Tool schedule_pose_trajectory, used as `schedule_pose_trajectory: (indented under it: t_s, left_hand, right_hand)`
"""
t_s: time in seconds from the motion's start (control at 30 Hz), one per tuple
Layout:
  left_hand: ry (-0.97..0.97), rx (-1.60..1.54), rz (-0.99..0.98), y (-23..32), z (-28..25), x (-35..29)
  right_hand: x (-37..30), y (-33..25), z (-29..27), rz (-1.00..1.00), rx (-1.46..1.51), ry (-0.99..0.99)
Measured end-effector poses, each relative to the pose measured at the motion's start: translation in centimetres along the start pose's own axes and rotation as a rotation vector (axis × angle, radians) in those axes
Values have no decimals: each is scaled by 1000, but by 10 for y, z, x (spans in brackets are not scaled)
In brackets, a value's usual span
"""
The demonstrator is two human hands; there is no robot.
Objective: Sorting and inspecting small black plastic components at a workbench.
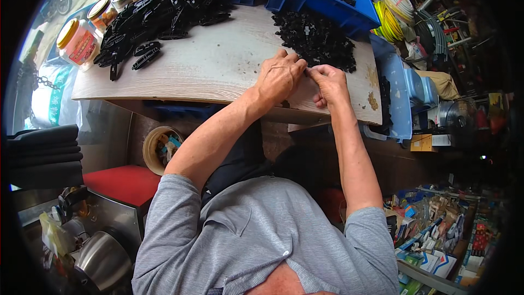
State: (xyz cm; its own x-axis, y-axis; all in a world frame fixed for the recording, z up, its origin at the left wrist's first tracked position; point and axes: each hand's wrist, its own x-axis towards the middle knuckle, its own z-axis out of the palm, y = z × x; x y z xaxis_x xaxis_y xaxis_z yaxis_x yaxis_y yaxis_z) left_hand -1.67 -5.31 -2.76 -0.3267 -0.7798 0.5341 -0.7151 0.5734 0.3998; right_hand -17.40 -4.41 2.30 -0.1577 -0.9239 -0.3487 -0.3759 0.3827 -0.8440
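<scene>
Near the front edge of the pale wooden table (218,65), my left hand (281,75) is closed, its fingers curled down and bunched. Beside it my right hand (331,82) pinches with thumb and forefinger, the fingertips of both hands meeting. A small dark bit shows between them, mostly hidden, and I cannot make out what it is. Just beyond my hands lies a heap of small black plastic parts (316,38). On the left of the table spreads a larger pile of long, slotted black plastic pieces (164,16), with a couple lying loose at its near side.
Blue plastic bins (349,13) stand along the table's back edge. Lidded jars (76,41) line the left end. Light blue crates (401,93) sit right of the table. Below are a waste bucket (150,150) and a red-topped surface (123,183).
</scene>
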Motion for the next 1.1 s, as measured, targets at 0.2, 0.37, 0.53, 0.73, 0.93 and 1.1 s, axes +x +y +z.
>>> schedule_pose_trajectory:
  t_s: [0.2,0.37,0.53,0.73,0.93,1.1]
  left_hand:
    - [22,-63,12,3,-2,0]
    - [90,-541,-278,-7,-8,-4]
    - [-88,-1053,-554,-2,-24,-1]
    - [48,-1203,-563,16,-21,-20]
    - [211,-1393,-783,18,-23,-29]
    - [246,-1527,-771,14,-26,-33]
  right_hand:
    - [2,4,-2,-29,8,13]
    - [-3,2,7,-77,193,-72]
    - [1,13,4,-208,322,-217]
    - [-3,20,13,-300,343,-175]
    - [-16,18,23,-349,465,-187]
    - [-17,17,25,-309,497,-231]
